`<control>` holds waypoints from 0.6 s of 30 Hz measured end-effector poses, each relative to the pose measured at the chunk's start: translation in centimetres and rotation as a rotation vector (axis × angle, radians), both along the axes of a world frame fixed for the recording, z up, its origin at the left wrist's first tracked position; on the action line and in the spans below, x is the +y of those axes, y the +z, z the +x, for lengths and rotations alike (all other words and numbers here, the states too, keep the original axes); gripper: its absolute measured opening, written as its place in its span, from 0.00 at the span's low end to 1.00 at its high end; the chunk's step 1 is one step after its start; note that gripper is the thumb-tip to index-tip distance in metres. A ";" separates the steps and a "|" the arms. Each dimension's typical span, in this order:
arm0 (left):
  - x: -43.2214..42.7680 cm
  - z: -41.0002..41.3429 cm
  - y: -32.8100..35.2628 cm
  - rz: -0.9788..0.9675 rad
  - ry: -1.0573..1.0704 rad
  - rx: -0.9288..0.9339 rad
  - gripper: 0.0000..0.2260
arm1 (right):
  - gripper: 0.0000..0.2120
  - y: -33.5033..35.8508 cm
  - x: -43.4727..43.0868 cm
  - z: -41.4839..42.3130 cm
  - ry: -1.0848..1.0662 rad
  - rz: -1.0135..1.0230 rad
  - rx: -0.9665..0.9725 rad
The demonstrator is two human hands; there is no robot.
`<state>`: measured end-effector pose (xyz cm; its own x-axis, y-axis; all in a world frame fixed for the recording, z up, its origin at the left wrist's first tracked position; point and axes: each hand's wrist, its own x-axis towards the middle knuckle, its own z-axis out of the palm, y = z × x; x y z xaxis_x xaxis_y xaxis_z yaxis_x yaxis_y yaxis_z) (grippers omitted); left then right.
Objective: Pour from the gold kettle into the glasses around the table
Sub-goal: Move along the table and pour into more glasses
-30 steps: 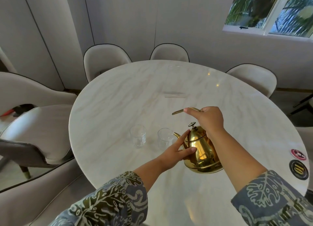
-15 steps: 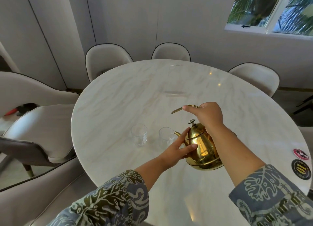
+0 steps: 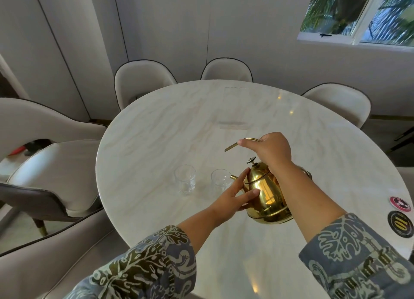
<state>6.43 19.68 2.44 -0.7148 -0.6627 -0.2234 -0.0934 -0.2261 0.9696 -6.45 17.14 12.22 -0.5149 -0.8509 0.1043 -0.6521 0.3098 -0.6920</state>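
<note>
The gold kettle [image 3: 265, 194] hangs tilted to the left above the round marble table [image 3: 156, 141], its short spout at the rim of the nearer clear glass [image 3: 219, 181]. My right hand [image 3: 270, 149] grips the thin gold handle from above. My left hand [image 3: 233, 197] rests flat against the kettle's left side, fingers spread, steadying it. A second clear glass [image 3: 185, 182] stands upright just left of the first, apart from it. No stream of liquid is visible at the spout.
Cream chairs ring the table: two at the far side [image 3: 143, 81], one at the right [image 3: 338, 103], one at the left [image 3: 51, 177]. A clear acrylic stand [image 3: 235, 110] sits mid-table. Two round coasters [image 3: 401, 215] lie at the right edge.
The kettle has tipped further left and moved toward the nearer glass, bringing the spout to its rim. My left hand stays on the kettle's side.
</note>
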 end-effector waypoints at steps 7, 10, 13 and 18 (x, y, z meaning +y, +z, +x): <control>0.0 -0.1 -0.1 0.016 0.018 0.026 0.28 | 0.28 0.3 -0.2 0.2 0.012 0.019 0.026; 0.0 -0.3 0.1 0.021 0.022 0.017 0.26 | 0.29 0.5 -0.3 0.2 0.013 0.019 0.022; 0.1 -0.3 0.0 0.026 0.022 0.024 0.27 | 0.29 0.8 -0.3 0.3 0.014 0.021 0.019; 0.2 -0.3 0.1 0.026 0.024 0.036 0.29 | 0.30 1.0 -0.1 0.4 0.012 0.019 0.016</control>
<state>6.12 19.90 2.50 -0.7068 -0.6740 -0.2149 -0.0523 -0.2532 0.9660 -6.05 17.09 13.25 -0.5026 -0.8591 0.0961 -0.6668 0.3145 -0.6756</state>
